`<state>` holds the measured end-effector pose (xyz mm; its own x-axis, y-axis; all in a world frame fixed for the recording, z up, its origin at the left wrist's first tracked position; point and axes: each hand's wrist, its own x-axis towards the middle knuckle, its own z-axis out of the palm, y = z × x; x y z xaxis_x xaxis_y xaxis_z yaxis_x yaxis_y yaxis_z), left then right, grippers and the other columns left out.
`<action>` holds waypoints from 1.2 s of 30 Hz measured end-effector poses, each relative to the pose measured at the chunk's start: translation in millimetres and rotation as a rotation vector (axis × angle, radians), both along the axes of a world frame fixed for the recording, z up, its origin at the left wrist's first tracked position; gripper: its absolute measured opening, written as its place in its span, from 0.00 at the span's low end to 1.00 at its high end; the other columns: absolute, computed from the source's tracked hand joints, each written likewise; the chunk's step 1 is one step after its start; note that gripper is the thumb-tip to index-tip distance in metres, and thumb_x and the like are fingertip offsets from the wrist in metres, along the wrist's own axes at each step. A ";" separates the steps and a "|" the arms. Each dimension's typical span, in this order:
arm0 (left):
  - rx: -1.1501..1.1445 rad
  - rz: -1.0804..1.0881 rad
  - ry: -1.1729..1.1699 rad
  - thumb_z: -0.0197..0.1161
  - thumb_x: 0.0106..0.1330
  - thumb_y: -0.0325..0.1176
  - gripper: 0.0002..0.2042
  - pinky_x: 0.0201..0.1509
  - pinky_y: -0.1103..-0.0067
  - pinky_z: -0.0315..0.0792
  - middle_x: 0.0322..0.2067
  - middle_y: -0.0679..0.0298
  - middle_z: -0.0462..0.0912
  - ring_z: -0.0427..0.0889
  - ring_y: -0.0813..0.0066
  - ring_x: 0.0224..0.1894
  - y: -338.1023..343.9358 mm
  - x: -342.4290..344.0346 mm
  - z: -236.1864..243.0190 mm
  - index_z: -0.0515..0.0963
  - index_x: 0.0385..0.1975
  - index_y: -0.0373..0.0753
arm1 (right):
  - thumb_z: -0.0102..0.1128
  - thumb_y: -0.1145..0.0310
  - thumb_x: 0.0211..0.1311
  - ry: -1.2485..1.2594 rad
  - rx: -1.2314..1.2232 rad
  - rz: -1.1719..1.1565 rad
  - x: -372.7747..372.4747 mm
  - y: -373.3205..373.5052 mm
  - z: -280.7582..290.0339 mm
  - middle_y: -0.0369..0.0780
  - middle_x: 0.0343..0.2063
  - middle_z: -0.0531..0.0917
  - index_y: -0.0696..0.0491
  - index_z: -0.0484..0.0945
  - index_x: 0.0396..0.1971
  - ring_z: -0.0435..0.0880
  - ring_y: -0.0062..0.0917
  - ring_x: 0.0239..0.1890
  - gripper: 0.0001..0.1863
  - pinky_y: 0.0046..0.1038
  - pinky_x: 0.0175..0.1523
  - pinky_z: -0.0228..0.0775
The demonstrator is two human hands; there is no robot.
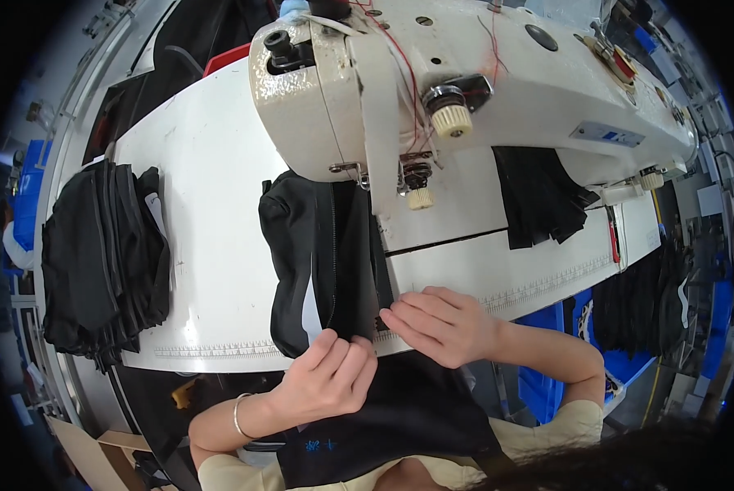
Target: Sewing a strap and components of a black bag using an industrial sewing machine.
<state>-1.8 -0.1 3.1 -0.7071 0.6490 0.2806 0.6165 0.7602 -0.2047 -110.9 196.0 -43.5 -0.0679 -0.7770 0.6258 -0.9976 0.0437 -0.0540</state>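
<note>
Black stack (pixel 105 262), well left of the grip. Zippered black fabric (pixel 352 270) just beyond the left hand (pixel 330 374), which pinches its near edge. Right hand (pixel 438 326) bunched near its right edge; hold unclear. Likely best: fabric flat, zip (pixel 334 254) straight, tension even.

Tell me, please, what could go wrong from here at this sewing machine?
The black zippered fabric piece is rumpled along its left side beside the sewing machine head, so a fold might get caught in stitching.

The pile of black fabric pieces sits at the left edge of the white table; a knock could tip some off.

The black fabric strips fan out loosely under the machine's arm and might scatter if brushed.
</note>
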 end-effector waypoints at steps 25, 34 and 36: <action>0.234 0.105 -0.078 0.60 0.47 0.25 0.13 0.36 0.78 0.69 0.44 0.55 0.79 0.75 0.68 0.38 -0.3 -7.5 -27.5 0.80 0.34 0.29 | 0.58 0.72 0.41 -0.119 0.092 -0.001 11.0 4.5 -11.2 0.44 0.35 0.78 0.63 0.78 0.31 0.78 0.35 0.44 0.14 0.29 0.47 0.73; 0.305 0.083 -0.085 0.60 0.45 0.23 0.15 0.32 0.80 0.70 0.42 0.49 0.80 0.77 0.68 0.32 12.6 -11.5 -36.4 0.79 0.35 0.24 | 0.57 0.72 0.42 -0.076 0.126 0.032 8.8 11.0 -10.7 0.45 0.37 0.79 0.63 0.79 0.31 0.79 0.36 0.46 0.14 0.30 0.47 0.74; 0.310 0.080 -0.098 0.59 0.44 0.23 0.16 0.32 0.80 0.70 0.43 0.49 0.80 0.77 0.68 0.32 12.8 -11.8 -36.5 0.78 0.36 0.24 | 0.57 0.72 0.42 -0.075 0.128 0.032 8.9 11.6 -11.2 0.45 0.37 0.79 0.63 0.79 0.31 0.78 0.36 0.46 0.14 0.30 0.47 0.73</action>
<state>-13.6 12.7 -33.4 -0.7861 0.4843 0.3841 0.5574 0.8240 0.1017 -102.0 207.6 -54.7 -0.0845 -0.8527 0.5155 -0.9919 0.0228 -0.1249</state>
